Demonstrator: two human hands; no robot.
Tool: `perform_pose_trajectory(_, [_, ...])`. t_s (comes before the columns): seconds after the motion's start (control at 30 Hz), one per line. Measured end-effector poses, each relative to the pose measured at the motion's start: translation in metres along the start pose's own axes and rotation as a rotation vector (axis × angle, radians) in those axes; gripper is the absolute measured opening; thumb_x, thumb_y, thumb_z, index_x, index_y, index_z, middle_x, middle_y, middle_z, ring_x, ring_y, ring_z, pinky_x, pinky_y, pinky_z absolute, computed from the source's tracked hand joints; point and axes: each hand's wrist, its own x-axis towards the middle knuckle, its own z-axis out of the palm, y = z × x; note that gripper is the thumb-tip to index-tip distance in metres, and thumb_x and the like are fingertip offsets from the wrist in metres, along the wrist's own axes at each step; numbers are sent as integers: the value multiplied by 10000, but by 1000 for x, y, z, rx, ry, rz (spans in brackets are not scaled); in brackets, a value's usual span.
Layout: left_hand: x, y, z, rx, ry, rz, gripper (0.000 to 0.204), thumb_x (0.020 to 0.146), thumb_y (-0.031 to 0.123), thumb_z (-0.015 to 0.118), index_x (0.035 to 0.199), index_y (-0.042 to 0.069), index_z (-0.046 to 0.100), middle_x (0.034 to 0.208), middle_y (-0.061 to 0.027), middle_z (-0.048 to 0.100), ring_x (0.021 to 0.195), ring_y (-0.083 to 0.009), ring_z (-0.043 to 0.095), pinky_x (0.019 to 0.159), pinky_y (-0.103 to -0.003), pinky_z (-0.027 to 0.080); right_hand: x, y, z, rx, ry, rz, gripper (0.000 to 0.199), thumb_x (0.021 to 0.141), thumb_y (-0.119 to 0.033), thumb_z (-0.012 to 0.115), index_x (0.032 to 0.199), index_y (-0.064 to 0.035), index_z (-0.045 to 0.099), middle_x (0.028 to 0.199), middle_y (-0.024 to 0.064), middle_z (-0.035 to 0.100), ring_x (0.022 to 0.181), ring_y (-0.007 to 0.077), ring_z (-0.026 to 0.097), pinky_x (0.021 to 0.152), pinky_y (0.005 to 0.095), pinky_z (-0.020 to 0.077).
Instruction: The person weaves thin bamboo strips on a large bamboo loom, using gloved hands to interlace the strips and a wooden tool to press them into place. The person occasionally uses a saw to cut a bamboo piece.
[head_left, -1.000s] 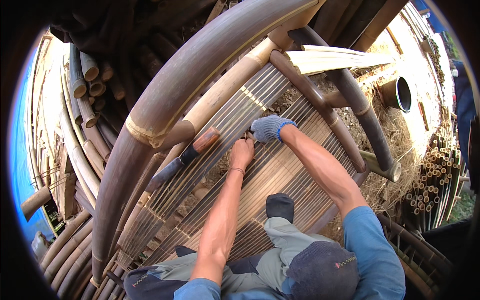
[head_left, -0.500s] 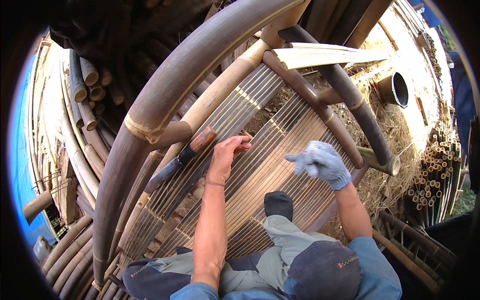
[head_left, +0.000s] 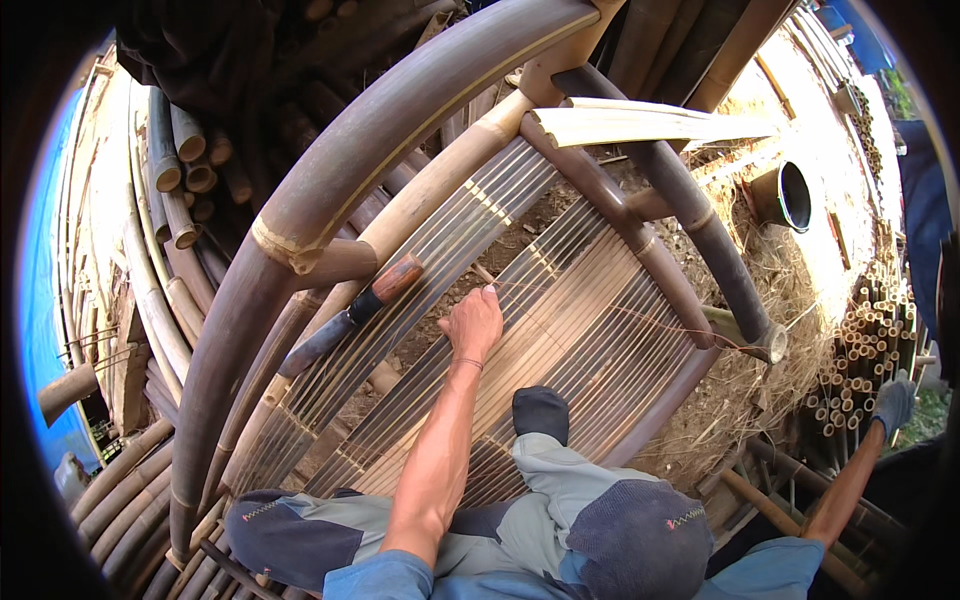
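Observation:
My bare left hand (head_left: 472,322) is closed, fingertips pinched, over the slatted bamboo seat (head_left: 560,365). A thin brown cord (head_left: 655,322) runs from its fingertips, across the slats, toward the right. Far out to the right, beside the stacked cut bamboo, is my right hand (head_left: 893,402) in a grey-blue glove. Its fingers look curled; what they hold, if anything, is too small to make out. A knife (head_left: 355,312) with a wooden handle and dark blade lies along the seat's left side, near my left hand.
Thick dark bamboo poles form the curved left arm (head_left: 330,170) and right arm (head_left: 690,185) of the frame. Pale split strips (head_left: 650,122) rest across its far right corner. A black bucket (head_left: 782,197) stands beyond. Bamboo poles (head_left: 160,290) are piled at left. My foot (head_left: 540,415) is on the slats.
My right hand has swung from above the seat far out to the right. The left hand has moved slightly right and turned knuckles-up. The cord now stretches visibly across the slats.

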Motion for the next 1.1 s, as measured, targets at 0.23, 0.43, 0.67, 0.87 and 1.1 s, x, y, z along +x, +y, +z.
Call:
perform_pose_trajectory(0.23, [-4, -21, 9, -2, 117, 135, 334, 1031, 347, 465, 939, 82, 646, 955, -145, 700, 949, -357, 625, 888, -534, 333, -190, -336, -195, 1299, 252, -1161, 453, 799, -141, 748, 1233, -105, 627, 1261, 117, 604, 1246, 315, 540, 1072, 436, 430])
perform_pose_trajectory(0.43, [0, 2, 11, -41, 107, 123, 303, 1015, 360, 495, 968, 111, 660, 980, -114, 699, 985, -335, 614, 889, -523, 321, -240, -535, -247, 1124, 128, -1514, 271, 893, -338, 618, 974, -113, 746, 1031, 115, 716, 1038, 300, 634, 880, 441, 458])
perform_pose_trajectory(0.67, [3, -16, 4, -83, 47, 57, 320, 1005, 383, 506, 959, 118, 680, 909, -175, 709, 924, -397, 643, 864, -534, 344, -260, -562, -268, 650, -80, -1592, 317, 914, -237, 484, 842, -154, 781, 886, 76, 764, 821, 285, 730, 740, 476, 452])
perform_pose_trajectory(0.87, [3, -16, 10, -51, 6, 22, 329, 1004, 388, 507, 1131, 116, 643, 989, -166, 724, 985, -401, 649, 918, -551, 317, -257, -548, -236, 1253, 74, -1488, 242, 876, -327, 623, 894, -117, 741, 888, 102, 712, 919, 293, 661, 825, 476, 459])
perform_pose_trajectory(1.1, [3, -9, 7, -74, 1, 36, 327, 1013, 365, 496, 1230, 136, 582, 1127, -158, 694, 1109, -390, 579, 931, -580, 292, -315, -498, -225, 1320, 84, -1412, 221, 823, -282, 715, 931, -91, 682, 952, 128, 658, 902, 321, 631, 802, 457, 496])
